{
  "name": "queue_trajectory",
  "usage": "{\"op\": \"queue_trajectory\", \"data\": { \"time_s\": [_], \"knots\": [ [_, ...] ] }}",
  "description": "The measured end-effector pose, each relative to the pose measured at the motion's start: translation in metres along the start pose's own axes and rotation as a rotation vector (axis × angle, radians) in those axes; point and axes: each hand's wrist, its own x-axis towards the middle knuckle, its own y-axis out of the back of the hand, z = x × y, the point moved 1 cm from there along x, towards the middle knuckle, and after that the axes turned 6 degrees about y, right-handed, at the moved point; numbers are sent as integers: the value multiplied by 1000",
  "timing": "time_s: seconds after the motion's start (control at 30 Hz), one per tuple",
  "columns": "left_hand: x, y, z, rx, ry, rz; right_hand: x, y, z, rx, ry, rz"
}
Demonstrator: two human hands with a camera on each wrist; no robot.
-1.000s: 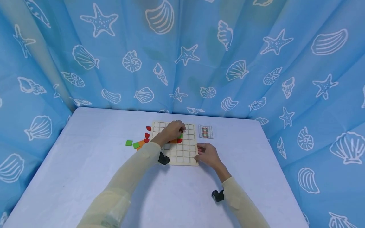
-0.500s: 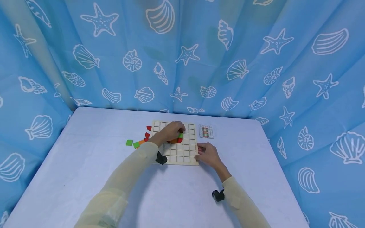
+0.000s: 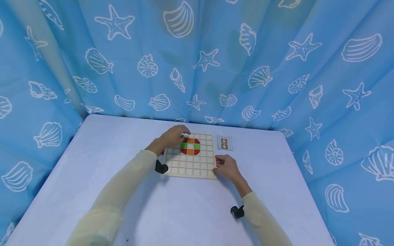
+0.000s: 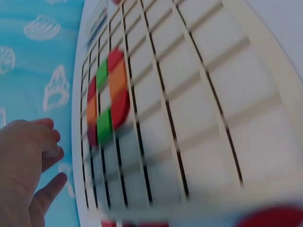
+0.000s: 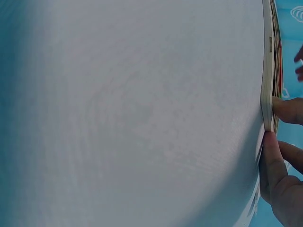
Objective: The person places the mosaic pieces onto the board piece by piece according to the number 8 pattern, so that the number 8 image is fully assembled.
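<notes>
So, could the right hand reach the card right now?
Probably yes: the card lies just beyond the right hand with nothing between them, though that hand is gripping the board.

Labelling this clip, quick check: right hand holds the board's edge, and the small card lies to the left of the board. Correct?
Wrong side for the card: the head view shows it to the right of the board. The right hand does hold the board's edge.

Work nook: seashell curtain arnd white tbl.
</notes>
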Motion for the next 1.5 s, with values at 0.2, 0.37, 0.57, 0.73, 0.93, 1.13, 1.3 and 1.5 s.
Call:
{"op": "queue_trajectory", "data": {
  "time_s": [0.2, 0.37, 0.57, 0.73, 0.93, 1.13, 1.3, 1.5],
  "knots": [
    [-18, 16, -28, 46, 119, 34, -2, 1, -1, -9, 3, 1],
    [-34, 25, -48, 38, 226, 45, -3, 2, -1, -1, 8, 12],
    [-55, 26, -71, 7, 306, 33, -3, 0, -1, -9, 13, 6],
    [-75, 23, -79, -7, 342, 20, -2, -1, -1, -7, 7, -5],
    [-88, 21, -80, -15, 322, 10, -2, 0, -2, -14, 7, 2],
    [-99, 14, -80, 8, 279, -3, -1, 0, -1, -13, 23, -3],
    [-105, 6, -78, -15, 275, 25, 0, -1, 0, -17, 24, 7],
    [-106, 1, -75, -43, 313, 62, 2, -2, 4, -27, 20, 5]
  ]
}}
